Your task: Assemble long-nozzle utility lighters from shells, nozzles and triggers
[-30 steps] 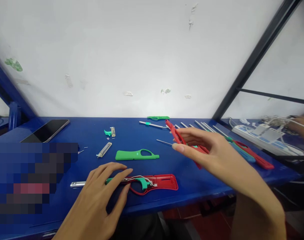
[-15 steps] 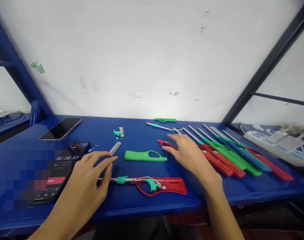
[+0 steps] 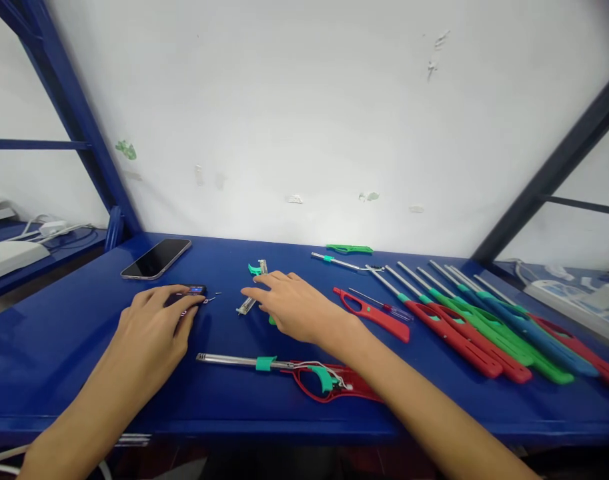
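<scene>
My left hand (image 3: pixel 157 327) hovers over the dark phone (image 3: pixel 198 289), its fingers curved and apart. Near its fingertips lie a tiny square part (image 3: pixel 206 301) and a small screw (image 3: pixel 218 294). My right hand (image 3: pixel 301 308), fingers spread, reaches left above a clear lighter fuel tank (image 3: pixel 247 305) and hides most of a green half-shell (image 3: pixel 272 321). Just beyond its fingertips are a teal trigger (image 3: pixel 255 270) and a second clear part (image 3: pixel 263 267). Below my right forearm, an opened red lighter half (image 3: pixel 329 390) holds a metal tube (image 3: pixel 229 360), a teal trigger and white wires.
A red half-shell (image 3: pixel 377 321) and a screwdriver (image 3: pixel 399 313) lie right of centre. Several long-tube lighters (image 3: pixel 464 347) fan out at the right. Farther back are a green shell (image 3: pixel 350 249), a loose metal tube (image 3: pixel 339 261) and another phone (image 3: pixel 157 259). A white wall stands behind.
My right hand has moved left from the red half-shell to above the fuel tank and green shell. My left hand has shifted from the fuel tank to over the phone. The view turned left.
</scene>
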Motion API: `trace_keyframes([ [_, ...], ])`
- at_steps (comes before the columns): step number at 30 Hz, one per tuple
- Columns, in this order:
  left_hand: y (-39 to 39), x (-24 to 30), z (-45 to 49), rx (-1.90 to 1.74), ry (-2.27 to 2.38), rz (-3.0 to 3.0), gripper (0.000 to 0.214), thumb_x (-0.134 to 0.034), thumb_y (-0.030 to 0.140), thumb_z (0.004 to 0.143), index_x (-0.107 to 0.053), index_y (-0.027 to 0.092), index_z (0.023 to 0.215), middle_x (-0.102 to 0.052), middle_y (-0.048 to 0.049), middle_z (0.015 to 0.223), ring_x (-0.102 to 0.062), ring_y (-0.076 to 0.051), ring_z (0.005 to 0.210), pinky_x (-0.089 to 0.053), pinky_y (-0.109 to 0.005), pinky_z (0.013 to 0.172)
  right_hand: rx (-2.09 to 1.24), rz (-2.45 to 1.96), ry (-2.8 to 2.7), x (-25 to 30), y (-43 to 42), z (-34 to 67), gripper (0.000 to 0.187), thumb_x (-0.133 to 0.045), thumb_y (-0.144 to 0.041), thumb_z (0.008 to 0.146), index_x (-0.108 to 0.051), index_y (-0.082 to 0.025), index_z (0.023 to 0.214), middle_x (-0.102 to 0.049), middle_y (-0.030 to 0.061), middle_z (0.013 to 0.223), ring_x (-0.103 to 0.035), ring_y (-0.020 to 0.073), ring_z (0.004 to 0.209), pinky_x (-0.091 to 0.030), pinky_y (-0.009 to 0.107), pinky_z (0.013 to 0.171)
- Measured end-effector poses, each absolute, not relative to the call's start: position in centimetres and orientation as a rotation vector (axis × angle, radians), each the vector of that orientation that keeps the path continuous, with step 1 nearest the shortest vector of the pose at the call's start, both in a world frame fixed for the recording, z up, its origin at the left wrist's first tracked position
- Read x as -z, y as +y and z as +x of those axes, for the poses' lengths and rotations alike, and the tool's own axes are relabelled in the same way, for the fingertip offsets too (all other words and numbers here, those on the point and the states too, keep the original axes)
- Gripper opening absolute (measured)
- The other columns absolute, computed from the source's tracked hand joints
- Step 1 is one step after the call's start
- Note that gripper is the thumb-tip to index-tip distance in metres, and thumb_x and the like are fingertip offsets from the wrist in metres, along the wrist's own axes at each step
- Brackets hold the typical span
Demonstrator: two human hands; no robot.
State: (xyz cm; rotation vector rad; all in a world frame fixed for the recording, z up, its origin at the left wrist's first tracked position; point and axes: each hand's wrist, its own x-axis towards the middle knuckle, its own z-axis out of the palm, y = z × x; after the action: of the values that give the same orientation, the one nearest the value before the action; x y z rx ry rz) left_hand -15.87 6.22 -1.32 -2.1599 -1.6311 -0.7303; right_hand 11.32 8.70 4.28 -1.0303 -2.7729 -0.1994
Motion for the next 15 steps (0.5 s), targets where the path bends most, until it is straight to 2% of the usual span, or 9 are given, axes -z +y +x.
trace_keyframes([
  [4, 6.6, 1.4, -15.8, 0.669, -1.615, -2.165, 0.043, -0.041, 0.035, 0.105, -0.081, 0.026, 0.116, -0.069, -0.0207, 0.130, -0.062, -0.049, 0.117, -0.057, -0.067, 0.084, 0.306, -0.939, -2.859, -4.0, 10.0, 10.2, 0.035, -0.056, -0.002, 0.100, -0.069, -0.017, 0.129, -0.068, 0.0152, 0.136, -0.065, 0.0281, 0.122, -0.052, 0.042, 0.097],
  [11, 8.4, 0.4, -15.8, 0.529, -1.559, -2.196, 0.039, -0.047, 0.033, 0.100, -0.085, 0.024, 0.100, -0.069, -0.0239, 0.128, -0.060, -0.053, 0.120, -0.056, -0.069, 0.082, 0.431, -0.959, -2.869, -4.4, 9.6, 11.0, 0.024, -0.062, -0.003, 0.100, -0.066, -0.014, 0.121, -0.075, 0.0126, 0.116, -0.068, 0.0267, 0.112, -0.047, 0.038, 0.091],
  [15, 8.8, 0.2, -15.6, 0.465, -1.549, -2.179, 0.033, -0.052, 0.029, 0.096, -0.085, 0.025, 0.093, -0.071, -0.0209, 0.127, -0.061, -0.050, 0.120, -0.055, -0.067, 0.086, 0.430, -0.942, -2.873, -4.4, 9.6, 11.3, 0.018, -0.063, -0.005, 0.100, -0.067, -0.016, 0.115, -0.079, 0.0102, 0.112, -0.069, 0.0255, 0.109, -0.045, 0.038, 0.093],
])
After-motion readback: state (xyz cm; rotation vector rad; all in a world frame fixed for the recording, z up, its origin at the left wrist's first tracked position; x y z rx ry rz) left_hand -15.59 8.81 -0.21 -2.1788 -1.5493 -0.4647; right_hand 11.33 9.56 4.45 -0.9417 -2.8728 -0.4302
